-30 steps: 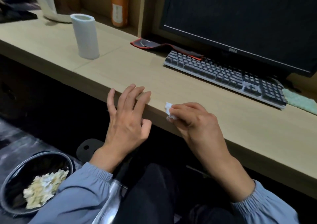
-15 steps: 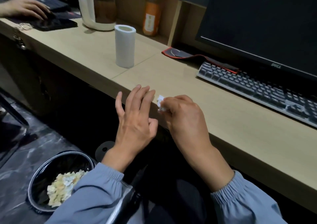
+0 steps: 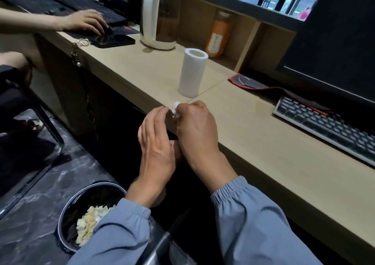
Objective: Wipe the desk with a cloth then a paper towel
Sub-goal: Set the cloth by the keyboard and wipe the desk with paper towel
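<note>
My right hand (image 3: 195, 129) is closed around a small crumpled wad of white paper towel (image 3: 175, 109) at the front edge of the light wooden desk (image 3: 263, 143); only a bit of the wad sticks out past my fingers. Just left of it, in front of the desk edge, my left hand (image 3: 156, 143) is held with curled fingers and nothing in it, its fingertips close to the wad. A white paper towel roll (image 3: 192, 73) stands upright on the desk behind my hands. No cloth is in view.
A black bin (image 3: 67, 224) with crumpled paper stands on the floor at lower left. Keyboard (image 3: 324, 126), monitor (image 3: 334, 41) and red-edged mat (image 3: 249, 83) lie at right. A kettle (image 3: 158, 15) and orange bottle (image 3: 218, 35) stand behind. Another person's hand (image 3: 85, 21) works at far left.
My right hand has carried the paper wad leftward along the desk edge, towards the roll. My left hand's fingers have curled in towards the wad. The view has swung left.
</note>
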Available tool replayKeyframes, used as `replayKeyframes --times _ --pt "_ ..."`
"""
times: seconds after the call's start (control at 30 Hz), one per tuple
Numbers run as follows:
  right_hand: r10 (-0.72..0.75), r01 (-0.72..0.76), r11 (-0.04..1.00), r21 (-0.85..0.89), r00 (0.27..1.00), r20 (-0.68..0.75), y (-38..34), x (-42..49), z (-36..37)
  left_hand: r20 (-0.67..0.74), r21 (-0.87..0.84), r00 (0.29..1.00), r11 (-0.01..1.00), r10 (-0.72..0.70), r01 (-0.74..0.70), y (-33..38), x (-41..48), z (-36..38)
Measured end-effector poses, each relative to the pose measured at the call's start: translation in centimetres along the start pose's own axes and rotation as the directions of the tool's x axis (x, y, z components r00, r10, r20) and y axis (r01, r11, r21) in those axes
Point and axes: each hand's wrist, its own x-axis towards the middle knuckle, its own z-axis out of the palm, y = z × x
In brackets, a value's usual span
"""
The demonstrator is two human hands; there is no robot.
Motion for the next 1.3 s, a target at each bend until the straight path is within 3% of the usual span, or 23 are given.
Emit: replayKeyframes --times 0.27,0.4,0.47,0.53,0.6,0.67,0.73,0.77,0.8,1.17,1.3 --pt "-0.052 0.052 0.999 -0.017 0.998 -0.036 0.0 -0.2 0.1 0.052 -0.29 0.958 0.914 -0.281 0.284 -1.2 0.0 -0.7" --pt "-0.145 0.143 0.989 -0.022 0.98 -0.135 0.3 -2.0 -0.3 0.149 -0.441 0.899 0.786 -0.412 0.434 -1.0 0.1 -1.0" --pt "-0.121 0.139 0.986 0.091 0.976 -0.181 0.3 -4.0 -0.7 0.188 -0.505 0.854 0.698 -0.485 0.508 -1.3 0.0 -1.0" --pt "0.03 0.032 0.931 0.364 0.986 -0.165 -0.1 -5.8 -1.1 0.214 -0.536 0.821 0.639 -0.529 0.552 -1.6 -0.1 -1.1" --pt "0.264 -0.246 0.717 0.652 0.962 0.073 -0.5 -6.7 -0.5 0.257 -0.546 0.797 0.598 -0.547 0.586 -1.7 -0.2 -1.4" --pt "0.422 -0.496 0.296 0.816 0.835 0.353 -0.3 -6.6 1.1 0.309 -0.551 0.767 0.551 -0.562 0.626 -1.6 -0.1 -1.6" --pt "0.444 -0.531 -0.237 0.813 0.685 0.577 -0.3 -5.7 2.3 0.349 -0.541 0.746 0.528 -0.567 0.654 -1.5 0.0 -1.8" --pt "0.443 -0.486 -0.4 0.777 0.64 0.628 -0.3 -5.2 2.6 0.356 -0.537 0.742 0.526 -0.568 0.66 -1.5 0.1 -1.8" --pt "0.445 -0.438 -0.487 0.755 0.62 0.646 -0.4 -4.7 2.8 0.353 -0.537 0.741 0.525 -0.571 0.66 -1.5 0.3 -1.8" --pt "0.346 -0.222 -0.762 0.608 0.654 0.673 -2.0 -2.8 2.2 0.316 -0.595 0.747 0.491 -0.585 0.636 -1.0 1.6 -1.9" --pt "0.321 -0.192 -0.807 0.558 0.652 0.687 -1.3 -3.5 1.2 0.219 -0.522 0.836 0.664 -0.502 0.536 0.1 1.2 -2.2"
